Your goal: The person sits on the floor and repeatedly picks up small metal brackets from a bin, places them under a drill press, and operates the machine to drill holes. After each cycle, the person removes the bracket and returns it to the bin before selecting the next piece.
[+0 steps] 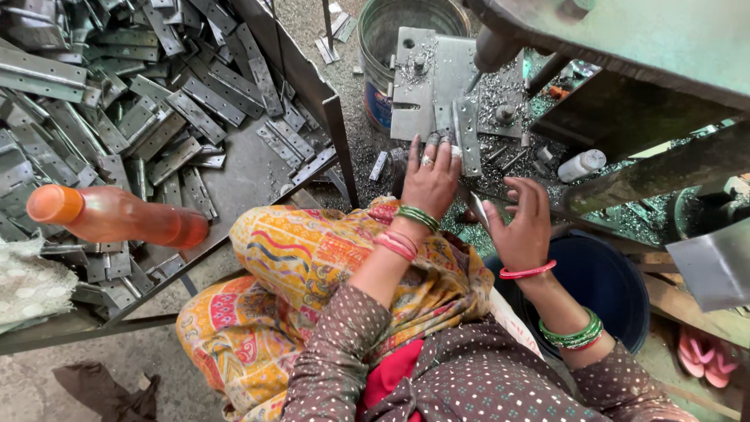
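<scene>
My left hand (429,181) lay flat, fingers pressed together and stretched forward, with the fingertips resting on the near edge of the grey steel jig plate (422,82) under the drill spindle (494,48), steadying the narrow metal strip (467,134) that stood along the plate's right side, apparently so that it would not shift beneath the bit. My right hand (522,223) was held near and to the right of the plate, fingers loosely curled, pinching a thin flat metal piece (479,209) between thumb and fingertips; the piece pointed toward the plate, held where it could be reached across quickly. Metal shavings (500,94) covered the plate and the surface around it. A small white bottle (582,165) lay on its side to the right of the plate. A metal bucket (387,47) stood beyond the plate, and a dark blue tub (605,281) sat near my right wrist. To the left, a steel tray (250,168) carried a heap of similar flat strips (148,101), and an orange bottle (117,216) lay on its side across the tray's near portion, close to my left knee.
</scene>
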